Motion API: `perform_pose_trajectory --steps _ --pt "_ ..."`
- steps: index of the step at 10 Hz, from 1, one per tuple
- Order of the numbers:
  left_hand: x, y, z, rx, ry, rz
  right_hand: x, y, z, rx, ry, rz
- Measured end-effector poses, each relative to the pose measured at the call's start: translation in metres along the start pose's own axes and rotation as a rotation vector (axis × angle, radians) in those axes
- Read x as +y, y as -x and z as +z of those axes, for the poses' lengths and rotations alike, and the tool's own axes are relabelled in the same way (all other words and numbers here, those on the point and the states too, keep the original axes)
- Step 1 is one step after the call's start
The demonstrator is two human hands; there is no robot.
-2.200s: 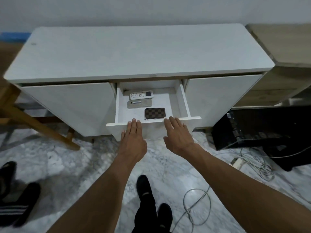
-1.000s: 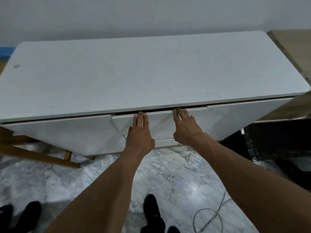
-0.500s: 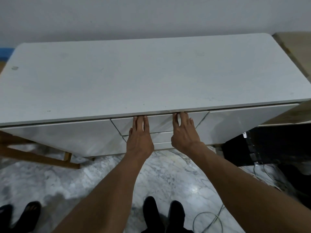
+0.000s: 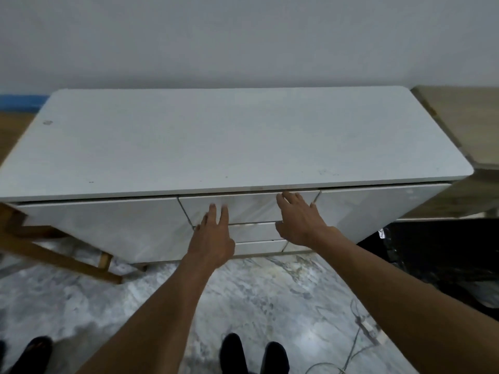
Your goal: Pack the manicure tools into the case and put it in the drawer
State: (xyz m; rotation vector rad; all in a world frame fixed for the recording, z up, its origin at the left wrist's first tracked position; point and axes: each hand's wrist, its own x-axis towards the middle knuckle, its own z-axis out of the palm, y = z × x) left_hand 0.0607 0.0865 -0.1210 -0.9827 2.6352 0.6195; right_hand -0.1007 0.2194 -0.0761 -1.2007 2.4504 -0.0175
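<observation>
Case is nowhere in view. The top drawer sits level with the doors on either side, so I judge the case to be shut away behind its front, though nothing here proves it.

Risks, from the left: if the left hand comes off first, a one-sided push from the right could leave the drawer slightly skewed or not fully home. The right fingertips lie right at the seam under the cabinet top, where a last shove could nip them. Further right, a cable trails across the floor near the feet and could catch a shoe on stepping back.

Grip: the left hand is flat, fingers straight and close together, holding nothing. Its tips are blurred over the drawer front, so I cannot tell whether they touch it. The right hand is also flat and empty, fingers spread, with its tips resting against the upper edge of the drawer front.
</observation>
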Motion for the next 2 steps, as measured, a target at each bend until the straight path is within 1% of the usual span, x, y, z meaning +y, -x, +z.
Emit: perform_pose_trajectory --steps 1,2 --pt "-0.025 0.034 0.025 -0.135 0.043 -0.07 -0.002 0.022 -0.039 0.146 -0.11 -0.075" --pt "-0.056 0.086 0.052 -0.281 0.007 -0.102 -0.014 0.049 -0.104 0.308 -0.216 -0.094"
